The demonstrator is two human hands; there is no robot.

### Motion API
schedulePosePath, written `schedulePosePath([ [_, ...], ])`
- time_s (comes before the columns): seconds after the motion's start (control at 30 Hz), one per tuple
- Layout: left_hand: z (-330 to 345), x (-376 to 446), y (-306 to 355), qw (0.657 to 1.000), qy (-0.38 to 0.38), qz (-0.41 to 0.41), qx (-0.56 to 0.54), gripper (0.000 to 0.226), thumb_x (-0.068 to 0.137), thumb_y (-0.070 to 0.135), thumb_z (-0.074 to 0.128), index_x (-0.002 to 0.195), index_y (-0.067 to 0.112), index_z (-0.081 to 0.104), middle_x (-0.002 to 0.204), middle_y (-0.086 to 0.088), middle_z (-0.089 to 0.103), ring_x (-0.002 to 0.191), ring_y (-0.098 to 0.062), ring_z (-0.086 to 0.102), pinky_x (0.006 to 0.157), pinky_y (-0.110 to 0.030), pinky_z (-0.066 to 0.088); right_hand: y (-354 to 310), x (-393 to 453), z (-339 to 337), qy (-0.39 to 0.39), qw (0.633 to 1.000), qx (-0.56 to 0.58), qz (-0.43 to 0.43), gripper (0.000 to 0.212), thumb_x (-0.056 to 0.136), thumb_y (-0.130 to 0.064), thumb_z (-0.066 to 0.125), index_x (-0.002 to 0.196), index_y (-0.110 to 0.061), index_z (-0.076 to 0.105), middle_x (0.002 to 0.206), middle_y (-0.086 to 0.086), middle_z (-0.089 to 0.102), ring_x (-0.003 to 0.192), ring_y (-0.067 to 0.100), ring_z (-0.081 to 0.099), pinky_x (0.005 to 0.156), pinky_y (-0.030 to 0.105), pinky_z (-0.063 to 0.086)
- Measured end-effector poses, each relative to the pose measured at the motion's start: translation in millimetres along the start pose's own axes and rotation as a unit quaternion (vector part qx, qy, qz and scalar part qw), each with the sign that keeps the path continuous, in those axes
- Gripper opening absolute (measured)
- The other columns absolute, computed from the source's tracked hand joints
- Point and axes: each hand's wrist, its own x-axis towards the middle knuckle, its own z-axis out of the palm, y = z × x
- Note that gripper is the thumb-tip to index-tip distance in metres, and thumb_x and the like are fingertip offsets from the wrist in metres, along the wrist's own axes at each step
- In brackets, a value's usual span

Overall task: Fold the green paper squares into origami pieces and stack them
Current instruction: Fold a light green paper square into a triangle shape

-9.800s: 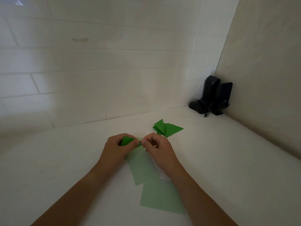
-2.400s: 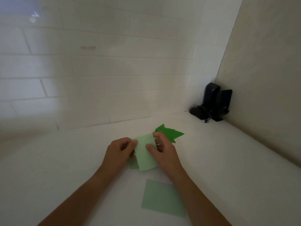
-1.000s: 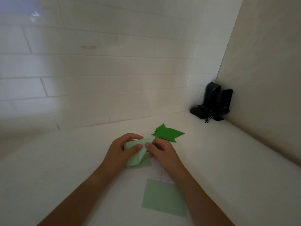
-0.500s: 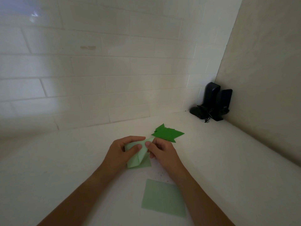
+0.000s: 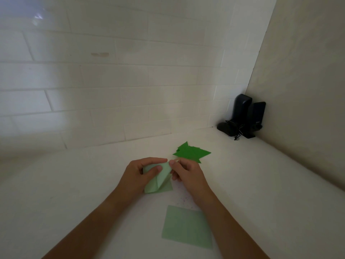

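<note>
Green paper square [image 5: 160,179], flat in both hands a couple of seconds ago, now bends over on itself: left hand [image 5: 139,175] pinches its left part, right hand [image 5: 186,173] its top corner. First fold underway. Folded stack [image 5: 191,153] waits at one o'clock, spare square [image 5: 186,227] at six on the worktop [image 5: 74,184].

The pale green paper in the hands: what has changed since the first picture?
The darker piece held then is gone from both hands; the left hand and right hand now fold a pale green sheet. The flat square and dark folded pile stayed.
</note>
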Motion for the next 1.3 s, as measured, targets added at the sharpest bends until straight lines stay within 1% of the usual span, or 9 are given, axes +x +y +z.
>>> schedulePosePath([
  [0.1, -0.4, 0.1, 0.0, 1.0, 0.0, 0.001, 0.001, 0.023, 0.097, 0.01, 0.069, 0.113, 0.022, 0.08, 0.114, 0.006, 0.078, 0.111, -0.015, 0.071, 0.102, -0.045, 0.055, 0.5, 0.3, 0.5, 0.0, 1.0, -0.002, 0.003, 0.034, 0.101, -0.024, 0.065, 0.079, 0.001, 0.066, 0.06, 0.001, 0.063, 0.062, 0.016, 0.057, 0.064, 0.029, 0.044],
  [0.23, -0.1, 0.6, -0.6, 1.0, -0.001, -0.001, 0.004, 0.024, 0.098, 0.01, 0.068, 0.112, 0.024, 0.08, 0.113, 0.006, 0.078, 0.11, -0.016, 0.071, 0.102, -0.046, 0.055, -0.8, -0.3, 0.5, -0.002, 1.0, 0.004, 0.004, 0.034, 0.101, -0.025, 0.066, 0.08, 0.002, 0.066, 0.06, -0.001, 0.063, 0.058, 0.011, 0.057, 0.063, 0.025, 0.045],
  [0.3, -0.1, 0.6, -1.2, 1.0, 0.0, -0.002, 0.003, 0.024, 0.098, 0.01, 0.068, 0.113, 0.024, 0.08, 0.114, 0.005, 0.078, 0.111, -0.017, 0.071, 0.102, -0.047, 0.055, -1.1, -0.3, 0.6, -0.002, 1.0, 0.005, 0.005, 0.035, 0.101, -0.026, 0.067, 0.079, 0.002, 0.067, 0.06, -0.001, 0.063, 0.059, 0.011, 0.057, 0.064, 0.027, 0.045],
  [0.43, -0.3, -0.1, -1.9, 1.0, 0.0, -0.002, 0.002, 0.023, 0.098, 0.01, 0.067, 0.114, 0.022, 0.08, 0.114, 0.005, 0.078, 0.111, -0.016, 0.071, 0.103, -0.047, 0.055, -1.5, -1.4, 0.4, -0.001, 1.0, 0.006, 0.009, 0.033, 0.1, -0.027, 0.068, 0.075, -0.006, 0.067, 0.062, 0.001, 0.064, 0.06, 0.013, 0.058, 0.066, 0.029, 0.045],
  [0.67, -0.8, 0.8, -4.2, 1.0, -0.001, 0.001, 0.003, 0.023, 0.1, 0.009, 0.065, 0.115, 0.02, 0.08, 0.114, 0.003, 0.078, 0.113, -0.018, 0.071, 0.104, -0.049, 0.054, -1.4, -0.8, 0.8, 0.004, 1.0, 0.01, 0.008, 0.037, 0.1, -0.027, 0.069, 0.08, 0.004, 0.065, 0.063, -0.002, 0.064, 0.059, 0.011, 0.059, 0.064, 0.024, 0.046],
  [0.87, -1.0, 1.6, -3.7, 1.0, 0.005, 0.006, 0.022, 0.023, 0.099, 0.01, 0.066, 0.111, 0.023, 0.081, 0.111, 0.007, 0.079, 0.11, -0.014, 0.071, 0.103, -0.046, 0.054, -1.4, -0.4, -0.9, 0.021, 0.999, 0.031, 0.015, 0.033, 0.1, -0.024, 0.068, 0.084, 0.005, 0.066, 0.066, 0.0, 0.063, 0.06, 0.011, 0.058, 0.061, 0.02, 0.046],
  [1.0, -1.9, 1.7, -4.7, 1.0, 0.004, 0.011, 0.026, 0.021, 0.099, 0.014, 0.067, 0.11, 0.026, 0.081, 0.111, 0.007, 0.079, 0.11, -0.015, 0.072, 0.103, -0.047, 0.054, -0.2, -0.7, 0.1, 0.024, 0.999, 0.025, 0.019, 0.032, 0.099, -0.024, 0.069, 0.084, 0.004, 0.066, 0.067, 0.001, 0.064, 0.061, 0.011, 0.058, 0.063, 0.022, 0.047],
  [1.1, -1.3, 2.3, -4.7, 0.999, 0.005, 0.009, 0.031, 0.023, 0.099, 0.01, 0.067, 0.109, 0.025, 0.081, 0.11, 0.007, 0.079, 0.109, -0.015, 0.072, 0.102, -0.047, 0.054, 0.1, -0.1, 0.5, 0.027, 0.999, 0.021, 0.02, 0.03, 0.099, -0.024, 0.069, 0.082, 0.002, 0.067, 0.066, -0.001, 0.064, 0.06, 0.01, 0.059, 0.063, 0.023, 0.047],
  [1.3, -0.8, 1.3, -1.5, 1.0, 0.009, -0.006, 0.027, 0.021, 0.097, 0.011, 0.068, 0.106, 0.025, 0.082, 0.107, 0.008, 0.079, 0.106, -0.012, 0.071, 0.098, -0.04, 0.056, 0.6, -0.1, 0.7, 0.038, 0.999, 0.008, 0.019, 0.03, 0.098, -0.026, 0.07, 0.081, -0.001, 0.067, 0.065, -0.002, 0.064, 0.06, 0.009, 0.059, 0.068, 0.026, 0.048],
])
